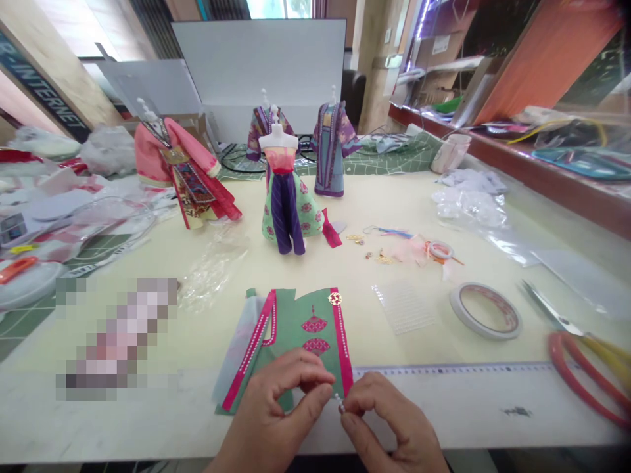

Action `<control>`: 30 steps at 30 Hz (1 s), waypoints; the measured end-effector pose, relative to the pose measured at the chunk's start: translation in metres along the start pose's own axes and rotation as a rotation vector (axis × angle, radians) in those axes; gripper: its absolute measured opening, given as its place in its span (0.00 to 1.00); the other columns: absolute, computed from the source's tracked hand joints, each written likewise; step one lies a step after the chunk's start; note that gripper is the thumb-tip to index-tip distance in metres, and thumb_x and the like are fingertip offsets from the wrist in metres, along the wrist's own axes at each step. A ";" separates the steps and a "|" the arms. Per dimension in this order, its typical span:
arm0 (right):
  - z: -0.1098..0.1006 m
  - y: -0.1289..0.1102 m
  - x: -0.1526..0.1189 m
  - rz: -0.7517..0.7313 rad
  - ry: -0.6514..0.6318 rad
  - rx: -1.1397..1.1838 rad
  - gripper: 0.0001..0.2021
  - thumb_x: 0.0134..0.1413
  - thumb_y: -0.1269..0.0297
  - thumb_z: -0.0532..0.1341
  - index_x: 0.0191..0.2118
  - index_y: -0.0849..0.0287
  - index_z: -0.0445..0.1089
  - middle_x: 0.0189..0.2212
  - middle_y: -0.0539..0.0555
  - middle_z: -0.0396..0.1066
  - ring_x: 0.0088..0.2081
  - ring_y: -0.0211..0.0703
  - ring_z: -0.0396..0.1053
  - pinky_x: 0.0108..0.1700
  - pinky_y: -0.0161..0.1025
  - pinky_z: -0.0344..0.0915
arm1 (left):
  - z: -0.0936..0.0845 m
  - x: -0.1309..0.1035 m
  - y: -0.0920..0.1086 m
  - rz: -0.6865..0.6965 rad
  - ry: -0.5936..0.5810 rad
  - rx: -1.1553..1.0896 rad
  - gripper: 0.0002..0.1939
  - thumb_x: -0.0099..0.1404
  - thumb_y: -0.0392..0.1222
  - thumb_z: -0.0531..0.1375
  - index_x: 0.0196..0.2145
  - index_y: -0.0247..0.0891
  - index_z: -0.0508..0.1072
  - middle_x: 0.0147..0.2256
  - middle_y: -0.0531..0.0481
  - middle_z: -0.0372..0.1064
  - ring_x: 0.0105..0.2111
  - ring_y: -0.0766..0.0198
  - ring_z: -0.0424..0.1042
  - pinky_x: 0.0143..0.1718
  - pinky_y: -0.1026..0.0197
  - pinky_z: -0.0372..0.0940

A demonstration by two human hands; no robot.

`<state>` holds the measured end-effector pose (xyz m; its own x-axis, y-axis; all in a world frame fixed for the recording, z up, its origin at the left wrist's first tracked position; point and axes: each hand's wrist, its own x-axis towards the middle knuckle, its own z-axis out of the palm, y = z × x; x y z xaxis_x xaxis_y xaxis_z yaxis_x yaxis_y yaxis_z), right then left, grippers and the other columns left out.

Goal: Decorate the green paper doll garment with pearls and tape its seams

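Note:
At the table's front edge, my right hand (389, 420) pinches a short strand of small pale beads (338, 399) between thumb and index finger. Just left of the strand is my left hand (290, 401), thumb and index finger bent close together; whether anything is between them is too small to tell. Both hands are over the lower part of a green fabric piece (290, 315) with pink trim dotted in white. Pink fan shapes (314, 324) decorate it, and a round gold ornament (335, 299) lies on its upper right trim.
Dressed doll forms (283, 197) stand behind the fabric. To the right lie a clear bead sheet (403, 307), a tape roll (486, 311), scissors (582, 348) and a ruler (444, 370). Plastic wrap (211, 263) and a pixelated item (123, 328) are at left.

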<state>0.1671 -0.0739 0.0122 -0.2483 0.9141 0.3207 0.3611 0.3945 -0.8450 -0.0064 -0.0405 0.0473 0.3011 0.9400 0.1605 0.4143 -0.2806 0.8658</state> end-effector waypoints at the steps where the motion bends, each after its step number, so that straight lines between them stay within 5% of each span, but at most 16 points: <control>1: 0.000 0.000 0.000 -0.002 -0.001 -0.002 0.06 0.55 0.76 0.55 0.31 0.57 0.62 0.27 0.48 0.66 0.30 0.36 0.67 0.32 0.31 0.65 | -0.001 0.002 0.002 -0.019 -0.031 -0.019 0.06 0.59 0.33 0.59 0.27 0.38 0.74 0.29 0.50 0.73 0.30 0.64 0.74 0.31 0.67 0.69; 12: 0.001 0.002 -0.003 0.084 0.000 0.006 0.04 0.55 0.73 0.56 0.33 0.56 0.64 0.28 0.47 0.67 0.31 0.36 0.68 0.34 0.30 0.65 | -0.001 0.006 0.009 0.019 -0.087 0.013 0.08 0.57 0.30 0.58 0.23 0.38 0.70 0.26 0.52 0.70 0.27 0.66 0.71 0.30 0.68 0.66; 21: 0.008 -0.005 -0.008 0.469 0.065 0.447 0.13 0.49 0.65 0.62 0.43 0.55 0.66 0.28 0.47 0.69 0.31 0.37 0.68 0.35 0.31 0.64 | -0.006 -0.002 0.012 0.163 -0.043 0.071 0.07 0.60 0.30 0.57 0.28 0.38 0.71 0.29 0.51 0.70 0.29 0.66 0.72 0.31 0.68 0.68; 30: 0.003 -0.002 -0.007 0.443 -0.086 0.451 0.04 0.51 0.63 0.61 0.31 0.56 0.67 0.27 0.49 0.68 0.29 0.37 0.66 0.33 0.31 0.64 | -0.015 0.002 0.016 0.148 0.032 0.090 0.05 0.59 0.31 0.60 0.27 0.40 0.71 0.29 0.52 0.72 0.31 0.66 0.73 0.34 0.68 0.68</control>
<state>0.1653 -0.0815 0.0100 -0.2402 0.9633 -0.1202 0.0366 -0.1147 -0.9927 -0.0122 -0.0399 0.0690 0.3378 0.8925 0.2990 0.4434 -0.4311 0.7858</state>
